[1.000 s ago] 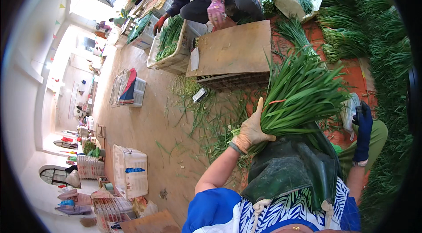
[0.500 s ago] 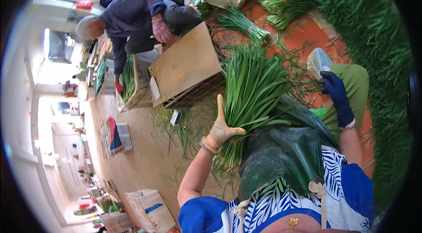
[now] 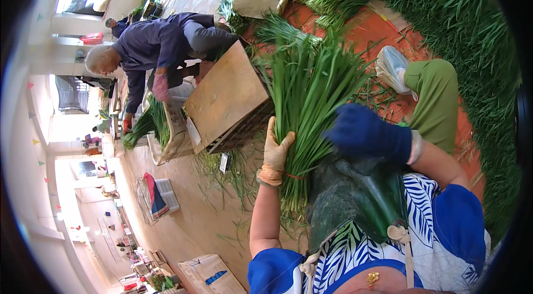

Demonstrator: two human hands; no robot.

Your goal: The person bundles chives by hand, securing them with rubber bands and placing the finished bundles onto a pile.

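A thick bundle of green garlic chives (image 3: 308, 100) stands against my dark green apron (image 3: 361, 199), leaf tips pointing away from me. Around its left side wraps my left hand (image 3: 275, 152) in a tan glove, thumb pressed over the leaves. A thin red band (image 3: 294, 176) circles the stalks just below that hand. My right hand (image 3: 369, 133), in a navy glove, is at the bundle's right side, blurred by motion. Its fingers are too smeared to read, and whether it touches the leaves is unclear.
A board-topped crate (image 3: 227, 102) stands beyond the bundle. Behind it, a co-worker (image 3: 161, 44) bends over a white crate (image 3: 175, 138) of chives. More tied bundles (image 3: 333, 3) lie on the orange sheet (image 3: 355, 36); a long heap of greens (image 3: 466, 44) lines the right.
My right hand has swung in from near my knee to the bundle's right side. My left hand now grips the bundle with its thumb across it. The co-worker has lifted some chives.
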